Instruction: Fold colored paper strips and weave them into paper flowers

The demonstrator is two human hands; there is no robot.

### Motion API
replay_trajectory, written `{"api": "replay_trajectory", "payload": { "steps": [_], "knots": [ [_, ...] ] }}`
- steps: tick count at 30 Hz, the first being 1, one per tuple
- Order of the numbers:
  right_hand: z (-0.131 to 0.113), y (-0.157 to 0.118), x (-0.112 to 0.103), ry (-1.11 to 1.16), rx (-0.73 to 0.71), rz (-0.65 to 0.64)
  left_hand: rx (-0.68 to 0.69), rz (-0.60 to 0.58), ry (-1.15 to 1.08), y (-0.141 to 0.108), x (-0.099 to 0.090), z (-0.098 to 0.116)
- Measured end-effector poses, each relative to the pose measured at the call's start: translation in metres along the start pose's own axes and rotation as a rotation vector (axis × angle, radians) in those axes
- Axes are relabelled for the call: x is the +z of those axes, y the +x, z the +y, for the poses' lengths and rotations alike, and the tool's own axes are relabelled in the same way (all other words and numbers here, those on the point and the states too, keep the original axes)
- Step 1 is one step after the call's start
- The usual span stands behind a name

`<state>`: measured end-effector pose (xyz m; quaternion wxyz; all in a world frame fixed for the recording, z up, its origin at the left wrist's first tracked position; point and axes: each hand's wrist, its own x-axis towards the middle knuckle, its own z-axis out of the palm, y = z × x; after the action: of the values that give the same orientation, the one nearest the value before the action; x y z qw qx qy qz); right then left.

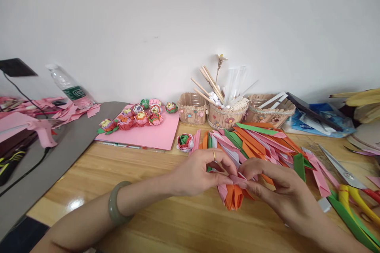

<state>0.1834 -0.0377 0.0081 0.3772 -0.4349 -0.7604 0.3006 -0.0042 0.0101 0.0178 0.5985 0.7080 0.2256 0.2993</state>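
In the head view, the left hand [204,172] and right hand [276,189] pinch the top of an orange-and-pink cluster of folded paper [233,198] between them, about equally near. Its long folds point toward the wooden table's [118,162] near edge; a heap of pink, orange and green folded paper strips [252,144] lies beyond, toward the far edge.

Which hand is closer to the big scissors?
The right hand is nearer. It is to the left of the scissors, not touching them. The left hand is farther left, across the folded pink paper from the right hand.
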Motion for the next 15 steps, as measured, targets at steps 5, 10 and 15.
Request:
{"api": "replay_trajectory", "payload": {
  "steps": [5,10,15],
  "knots": [
    [-0.004,0.003,0.0,0.11,0.163,0.002,-0.084,0.042,-0.037,0.0,0.002,-0.001],
    [-0.009,0.004,0.0,0.198,0.263,-0.008,-0.03,0.112,0.045,-0.001,0.005,-0.002],
    [-0.014,0.004,-0.001,0.145,0.26,-0.009,-0.016,0.136,0.032,-0.004,0.008,-0.001]
  ]
}}
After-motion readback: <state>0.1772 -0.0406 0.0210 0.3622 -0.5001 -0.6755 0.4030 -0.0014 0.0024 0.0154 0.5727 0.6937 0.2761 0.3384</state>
